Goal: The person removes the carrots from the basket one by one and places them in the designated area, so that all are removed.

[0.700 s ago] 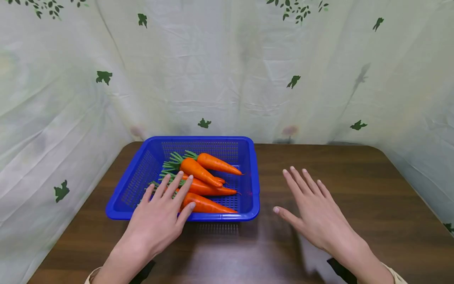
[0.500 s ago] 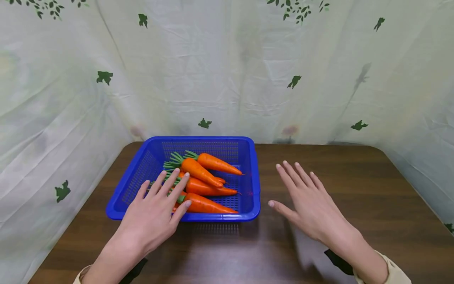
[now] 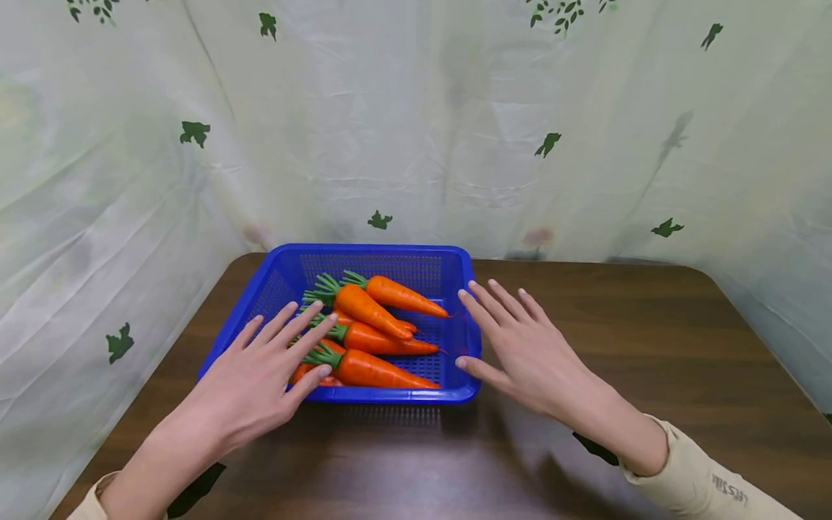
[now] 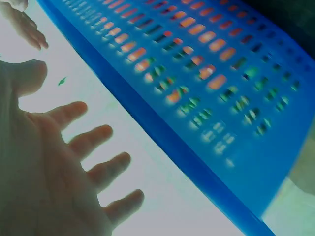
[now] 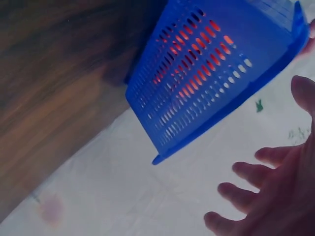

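A blue plastic basket (image 3: 403,395) with slotted walls stands on the table and holds several orange carrots (image 3: 383,370) with green stem stubs. My left hand (image 3: 256,375) hovers over the basket's near left part, fingers spread and straight, overlapping the stems in the head view. In the left wrist view the same hand (image 4: 64,162) shows an empty palm, apart from the basket wall (image 4: 162,132). At the basket's right side is my right hand (image 3: 523,354), its fingertips overlapping the right rim in the head view. The right wrist view shows its fingers (image 5: 241,196) relaxed, holding nothing.
The brown wooden table (image 3: 637,339) extends to the right of the basket and in front of it. A pale curtain (image 3: 403,130) with green leaf shapes hangs behind the table and along both sides. Light sleeves (image 3: 682,462) cover the forearms.
My right hand has moved left to the basket's right rim. My left hand has drifted left, uncovering more of the nearest carrots. The head view has shifted slightly; the basket and carrots stay put.
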`<state>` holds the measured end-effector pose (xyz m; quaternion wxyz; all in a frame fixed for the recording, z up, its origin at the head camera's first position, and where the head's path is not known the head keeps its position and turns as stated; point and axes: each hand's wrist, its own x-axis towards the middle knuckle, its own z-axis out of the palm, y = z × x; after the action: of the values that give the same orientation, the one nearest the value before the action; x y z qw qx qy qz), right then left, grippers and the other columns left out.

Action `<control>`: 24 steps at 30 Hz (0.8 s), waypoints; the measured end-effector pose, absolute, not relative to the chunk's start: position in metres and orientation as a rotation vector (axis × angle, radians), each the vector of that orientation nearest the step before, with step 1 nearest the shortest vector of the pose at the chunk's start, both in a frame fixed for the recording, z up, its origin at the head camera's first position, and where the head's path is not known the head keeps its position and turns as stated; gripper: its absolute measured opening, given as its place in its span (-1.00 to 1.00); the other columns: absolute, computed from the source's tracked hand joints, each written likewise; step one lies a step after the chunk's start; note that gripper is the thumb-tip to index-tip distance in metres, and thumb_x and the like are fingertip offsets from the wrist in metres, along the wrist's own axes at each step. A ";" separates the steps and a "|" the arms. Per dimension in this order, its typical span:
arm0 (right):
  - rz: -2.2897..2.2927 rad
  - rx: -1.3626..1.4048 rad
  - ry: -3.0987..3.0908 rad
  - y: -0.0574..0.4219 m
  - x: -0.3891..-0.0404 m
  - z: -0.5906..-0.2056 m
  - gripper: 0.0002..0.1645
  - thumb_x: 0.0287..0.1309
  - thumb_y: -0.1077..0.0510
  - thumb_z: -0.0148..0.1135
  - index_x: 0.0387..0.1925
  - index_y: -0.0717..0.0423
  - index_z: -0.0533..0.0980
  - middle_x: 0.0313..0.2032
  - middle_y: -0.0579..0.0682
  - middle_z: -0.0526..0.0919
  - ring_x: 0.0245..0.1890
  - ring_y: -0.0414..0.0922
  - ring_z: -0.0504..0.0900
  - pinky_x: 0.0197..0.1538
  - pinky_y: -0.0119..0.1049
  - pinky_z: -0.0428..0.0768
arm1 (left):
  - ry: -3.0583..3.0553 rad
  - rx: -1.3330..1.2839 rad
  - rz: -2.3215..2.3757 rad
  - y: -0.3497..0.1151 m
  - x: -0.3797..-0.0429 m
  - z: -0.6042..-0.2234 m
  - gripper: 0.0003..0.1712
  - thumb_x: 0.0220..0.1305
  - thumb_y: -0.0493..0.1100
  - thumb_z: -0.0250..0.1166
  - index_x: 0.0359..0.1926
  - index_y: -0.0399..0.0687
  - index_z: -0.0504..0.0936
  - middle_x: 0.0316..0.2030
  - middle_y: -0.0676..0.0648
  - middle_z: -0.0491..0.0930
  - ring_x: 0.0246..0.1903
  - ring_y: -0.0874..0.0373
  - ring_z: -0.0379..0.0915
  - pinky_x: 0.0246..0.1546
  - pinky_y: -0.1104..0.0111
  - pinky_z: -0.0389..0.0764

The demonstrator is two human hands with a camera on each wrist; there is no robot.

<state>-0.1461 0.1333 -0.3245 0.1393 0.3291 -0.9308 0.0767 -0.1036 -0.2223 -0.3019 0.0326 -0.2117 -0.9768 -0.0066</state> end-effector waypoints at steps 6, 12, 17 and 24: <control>0.178 1.059 -2.621 0.123 -0.163 -0.321 -0.03 0.33 -0.43 -0.07 0.55 -0.02 0.01 0.50 0.02 0.06 0.52 -0.04 -0.15 0.46 0.06 -0.15 | -2.999 -0.700 -0.057 -0.236 -0.107 -0.296 -0.27 0.45 0.36 -0.13 0.54 0.32 0.07 0.52 0.04 -0.01 0.50 -0.06 -0.23 0.40 -0.13 -0.13; 0.170 1.134 -2.601 0.112 -0.178 -0.319 -0.06 0.34 -0.39 -0.04 0.54 -0.01 0.03 0.51 0.00 0.04 0.51 -0.01 -0.09 0.47 0.02 -0.17 | -2.998 -0.789 -0.169 -0.251 -0.116 -0.287 -0.29 0.44 0.32 -0.04 0.52 0.28 0.15 0.51 0.04 0.03 0.49 -0.07 -0.20 0.37 -0.16 -0.06; 0.218 1.208 -2.579 0.101 -0.191 -0.319 -0.08 0.34 -0.33 0.03 0.54 -0.01 0.05 0.50 -0.01 0.07 0.51 -0.01 -0.06 0.46 0.05 -0.07 | -2.922 -0.854 -0.305 -0.262 -0.127 -0.284 -0.33 0.40 0.18 0.17 0.46 0.21 0.29 0.46 0.01 0.15 0.46 -0.09 -0.06 0.35 -0.15 0.05; 0.301 1.317 -2.514 0.086 -0.211 -0.318 -0.15 0.35 -0.22 0.12 0.51 0.03 0.12 0.45 0.04 0.19 0.47 0.00 0.08 0.43 0.01 0.05 | -2.834 -0.761 -0.507 -0.281 -0.128 -0.285 -0.36 0.31 0.02 0.33 0.39 0.24 0.40 0.38 0.03 0.29 0.38 -0.06 0.14 0.21 -0.13 0.29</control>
<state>-0.2112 0.0864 -0.3180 0.1433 0.4567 -0.8718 0.1045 -0.1284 -0.2808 -0.2854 0.0818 -0.2548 -0.9485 -0.1695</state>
